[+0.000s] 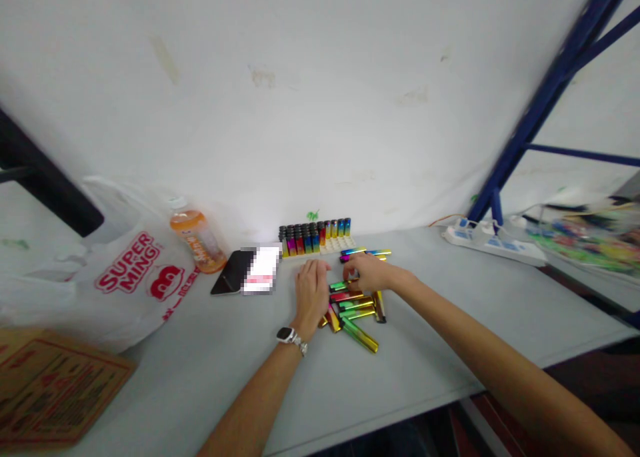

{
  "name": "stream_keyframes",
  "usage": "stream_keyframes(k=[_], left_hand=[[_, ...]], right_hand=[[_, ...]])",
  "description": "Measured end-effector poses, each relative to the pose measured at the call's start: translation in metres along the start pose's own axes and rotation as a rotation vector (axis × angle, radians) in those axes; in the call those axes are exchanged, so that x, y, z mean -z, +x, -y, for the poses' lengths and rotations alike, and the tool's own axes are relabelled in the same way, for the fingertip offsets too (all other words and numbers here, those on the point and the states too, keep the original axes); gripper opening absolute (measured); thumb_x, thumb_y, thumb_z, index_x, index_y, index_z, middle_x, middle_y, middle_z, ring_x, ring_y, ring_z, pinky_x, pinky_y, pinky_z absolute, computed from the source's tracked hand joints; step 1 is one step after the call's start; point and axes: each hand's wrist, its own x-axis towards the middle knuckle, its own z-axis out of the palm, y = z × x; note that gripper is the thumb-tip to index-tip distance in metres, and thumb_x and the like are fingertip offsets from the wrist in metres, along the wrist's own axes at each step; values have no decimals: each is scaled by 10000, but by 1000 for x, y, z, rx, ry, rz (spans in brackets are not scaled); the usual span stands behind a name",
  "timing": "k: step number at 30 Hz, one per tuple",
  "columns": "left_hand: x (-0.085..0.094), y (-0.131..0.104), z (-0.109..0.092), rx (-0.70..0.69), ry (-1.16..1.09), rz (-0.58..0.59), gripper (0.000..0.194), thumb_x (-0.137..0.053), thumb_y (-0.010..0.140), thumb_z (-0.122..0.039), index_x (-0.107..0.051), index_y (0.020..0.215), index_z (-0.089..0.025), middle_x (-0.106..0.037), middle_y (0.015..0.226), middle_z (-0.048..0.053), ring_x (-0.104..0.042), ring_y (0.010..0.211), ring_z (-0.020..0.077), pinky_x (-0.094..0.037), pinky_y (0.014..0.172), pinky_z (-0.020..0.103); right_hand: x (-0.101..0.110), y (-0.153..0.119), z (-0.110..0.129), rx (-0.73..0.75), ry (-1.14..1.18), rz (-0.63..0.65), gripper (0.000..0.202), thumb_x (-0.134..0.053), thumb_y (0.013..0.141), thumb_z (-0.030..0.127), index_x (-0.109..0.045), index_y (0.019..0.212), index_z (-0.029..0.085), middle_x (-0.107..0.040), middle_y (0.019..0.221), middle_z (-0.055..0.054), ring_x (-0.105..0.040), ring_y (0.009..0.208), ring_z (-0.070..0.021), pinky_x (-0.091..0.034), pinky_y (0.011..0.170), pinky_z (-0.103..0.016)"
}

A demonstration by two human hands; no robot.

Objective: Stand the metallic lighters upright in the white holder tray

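Observation:
Beside the heap, my left hand [313,289] rests on the table with its fingers forward and loosely bent, and nothing shows in it. My right hand [369,272] reaches over the heap, fingers bent down and drawn together; the hand hides what they grip, if anything. Under and around it lie several shiny gradient-coloured lighters, among them a green-and-gold lighter [359,334] nearest me. Behind both hands stands a pale rack [336,246] with rows of upright lighters [303,238]. Black tops show on its left rows, while the back right row shows gold and blue ones.
Left of the rack lie a black phone [233,272] and a blurred-out white item [261,268]. Farther left are an orange drink bottle [199,238], a white plastic bag [125,270] and a cardboard box [60,390]. A power strip [493,242] sits by the blue frame [530,110] at right.

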Motion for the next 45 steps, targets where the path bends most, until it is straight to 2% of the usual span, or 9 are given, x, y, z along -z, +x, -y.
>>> stream_keyframes(k=[8,12,18,23,26,29,33,37,45], left_hand=[[1,2,7,2,-25,-24,401,-241,1012,-329,-574,820,-215,-630,896,55,-567,931,223,-417,887,389],[1,6,7,35,-108,-93,312,-381,982,-402,-597,882,-200,-635,917,57,-579,899,202,-453,849,355],[-4,8,0,131,-390,-95,324,-588,877,-455,-618,1000,-157,-675,936,66,-622,811,169,-506,752,301],[-2,8,-6,115,-502,-71,299,-552,901,-454,-614,925,-163,-672,888,53,-631,805,163,-510,738,278],[1,7,-9,62,-531,-94,251,-506,937,-432,-564,948,-188,-663,917,36,-623,844,144,-496,782,264],[2,6,-11,38,-591,-46,226,-463,960,-432,-494,920,-212,-575,729,-28,-554,658,106,-467,664,227],[2,2,-11,87,-617,40,254,-502,929,-468,-510,954,-216,-481,650,-59,-408,515,85,-368,511,205],[8,-1,-14,47,-516,101,347,-510,903,-503,-584,803,-178,-534,651,-19,-454,575,105,-377,550,227],[6,-1,-18,97,-314,41,442,-512,871,-476,-460,546,-181,-391,509,-48,-351,498,92,-258,495,240]], right_hand=[[-6,19,-3,-44,-17,-50,91,-738,677,246,-705,733,183,-673,720,-50,-565,635,-177,-379,584,-261],[-13,20,-5,9,174,-191,126,-645,820,260,-675,745,164,-636,702,-24,-521,625,-141,-370,598,-244],[-28,14,21,-6,590,-436,207,-603,875,338,-666,792,160,-590,679,12,-489,631,-126,-380,598,-235],[-29,3,37,4,650,-460,239,-600,889,390,-706,881,176,-625,705,5,-495,619,-126,-379,587,-244],[-29,-3,30,-62,624,-531,256,-618,876,409,-708,961,185,-667,771,-14,-520,623,-131,-393,588,-251],[-32,-6,17,-124,628,-587,294,-577,899,444,-698,906,177,-666,750,-21,-545,643,-145,-408,603,-264],[-35,-5,9,-137,612,-604,342,-535,919,478,-689,858,179,-657,733,-16,-548,651,-150,-413,612,-270],[-36,-4,12,-118,584,-567,342,-519,932,458,-681,813,182,-647,698,-11,-550,638,-151,-405,602,-268],[-37,-4,15,-131,583,-539,404,-488,947,464,-651,706,184,-632,641,-13,-557,619,-158,-412,604,-266]])
